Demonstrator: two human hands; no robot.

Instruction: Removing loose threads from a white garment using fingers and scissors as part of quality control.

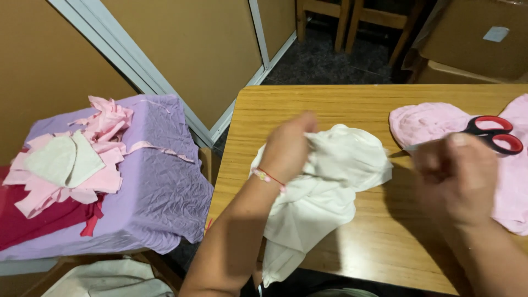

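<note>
White cloth lies crumpled on the wooden desk, near its left edge, with one end spilling over the near edge and hanging down. The left hand pinches a fold at the top of this cloth, fingers closed on the fabric; a thin beaded bracelet circles that wrist. The right hand is blurred and hovers over the desk's right half, apart from the white cloth; its fingers look curled inward, but whether it holds anything I cannot tell.

Toward the far right corner of the desk sits a heap of pale pink fabric, and more of the same pink runs down along the right edge. A pair of scissors with red and black handles rests on that pink fabric, just beyond the right hand.

The desk top is light, honey-coloured wood with visible grain and a rounded far left corner. To its left, well apart, stands a lower surface draped in a wrinkled lilac cloth; on it lie pink scraps, a whitish cut piece and dark red fabric. Behind are tan panels in pale frames, a dark speckled floor, wooden chair legs and cardboard boxes at the far right.
</note>
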